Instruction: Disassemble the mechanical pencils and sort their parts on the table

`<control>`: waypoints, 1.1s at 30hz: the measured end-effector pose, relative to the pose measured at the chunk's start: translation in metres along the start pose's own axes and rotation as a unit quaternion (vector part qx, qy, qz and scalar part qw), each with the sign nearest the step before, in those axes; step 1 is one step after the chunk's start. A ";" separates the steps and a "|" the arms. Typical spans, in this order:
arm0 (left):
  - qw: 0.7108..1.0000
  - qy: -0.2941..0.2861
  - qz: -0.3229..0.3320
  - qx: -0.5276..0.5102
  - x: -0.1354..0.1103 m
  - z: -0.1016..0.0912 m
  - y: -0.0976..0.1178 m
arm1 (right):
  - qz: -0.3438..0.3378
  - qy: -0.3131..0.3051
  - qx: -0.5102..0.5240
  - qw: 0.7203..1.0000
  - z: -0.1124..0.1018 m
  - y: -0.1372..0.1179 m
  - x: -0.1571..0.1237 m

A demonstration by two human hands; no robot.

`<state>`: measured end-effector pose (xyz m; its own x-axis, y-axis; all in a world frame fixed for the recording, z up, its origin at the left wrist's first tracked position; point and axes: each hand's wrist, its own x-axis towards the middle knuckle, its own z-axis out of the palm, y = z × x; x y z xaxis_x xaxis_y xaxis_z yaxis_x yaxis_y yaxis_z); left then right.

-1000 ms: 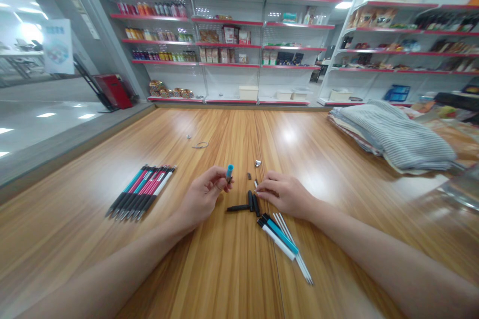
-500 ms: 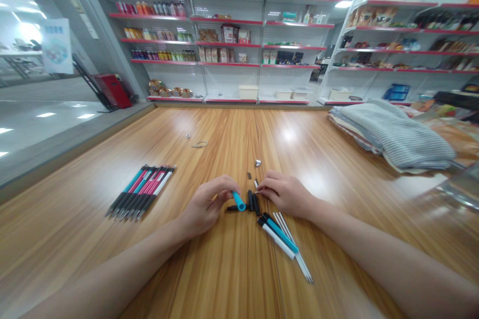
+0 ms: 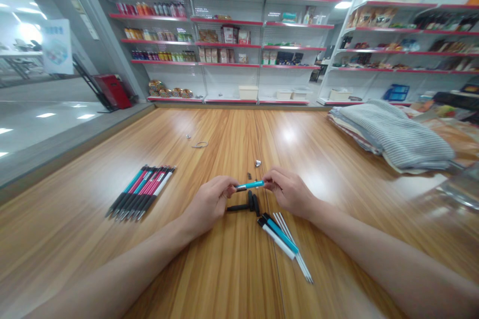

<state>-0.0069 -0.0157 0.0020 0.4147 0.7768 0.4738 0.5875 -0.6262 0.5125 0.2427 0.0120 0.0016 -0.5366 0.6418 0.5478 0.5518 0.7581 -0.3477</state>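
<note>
My left hand [image 3: 206, 203] is closed on one end of a blue pen barrel [image 3: 254, 185], held nearly level above the table. My right hand [image 3: 291, 193] pinches at the barrel's right end; whatever small piece its fingertips have is hidden. Black rubber pen grips [image 3: 256, 205] lie just beneath the barrel. Small dark pieces [image 3: 249, 176] and silver pen tips [image 3: 258, 163] rest a little farther off. Nearer me, by my right wrist, are a blue barrel [image 3: 281, 233], a white barrel [image 3: 280, 242] and several thin white refills [image 3: 304, 264].
Several assembled pens [image 3: 141, 193] lie in a row on the wooden table [image 3: 179, 269] at left. A thin ring-shaped piece [image 3: 200, 144] lies farther back. Folded cloths [image 3: 396, 134] are piled at right, near a clear container [image 3: 462, 187]. Stocked shelves [image 3: 224, 65] stand behind.
The blue barrel has turned from pointing toward me to lying crosswise between my hands. My right hand has risen from the table beside the black grips to the barrel's end.
</note>
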 end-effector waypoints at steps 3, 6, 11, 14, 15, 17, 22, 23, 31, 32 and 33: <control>1.000 0.003 -0.002 0.027 0.000 0.002 -0.005 | -0.001 0.030 0.011 0.999 -0.002 -0.002 0.000; 0.999 0.008 -0.006 0.038 0.000 0.001 -0.007 | 0.007 0.053 0.012 0.998 -0.003 -0.005 0.001; 0.998 0.002 -0.009 0.055 0.001 -0.001 -0.006 | 0.018 0.053 0.002 0.998 -0.004 -0.004 0.001; 0.998 -0.012 -0.004 0.063 0.001 -0.001 -0.005 | 0.006 0.038 -0.001 0.999 -0.003 -0.003 0.000; 0.998 -0.014 0.001 0.065 0.001 -0.001 -0.005 | 0.001 0.033 -0.001 0.999 -0.002 -0.003 0.000; 0.997 -0.014 0.017 0.071 0.001 -0.001 -0.004 | -0.009 0.024 -0.003 1.000 -0.003 -0.003 0.000; 0.987 -0.026 0.071 0.140 0.003 -0.008 0.000 | -0.030 0.010 -0.010 0.999 -0.004 -0.004 0.000; 0.982 -0.033 0.085 0.165 0.004 -0.009 0.001 | -0.034 0.009 -0.011 0.999 -0.005 -0.005 -0.001; 0.972 -0.058 0.170 0.154 -0.003 0.000 0.015 | -0.101 -0.009 -0.020 0.995 0.001 -0.018 -0.002; 0.975 -0.059 0.175 0.124 -0.004 0.002 0.015 | -0.107 -0.006 -0.020 0.994 0.001 -0.019 -0.003; 0.978 -0.063 0.176 0.097 -0.005 0.004 0.015 | -0.111 -0.003 -0.020 0.994 0.002 -0.021 -0.003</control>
<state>0.0024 -0.0289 0.0048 0.6905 0.5245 0.4981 0.5080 -0.8418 0.1822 0.2317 -0.0055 0.0061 -0.6509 0.4604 0.6036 0.4441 0.8758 -0.1891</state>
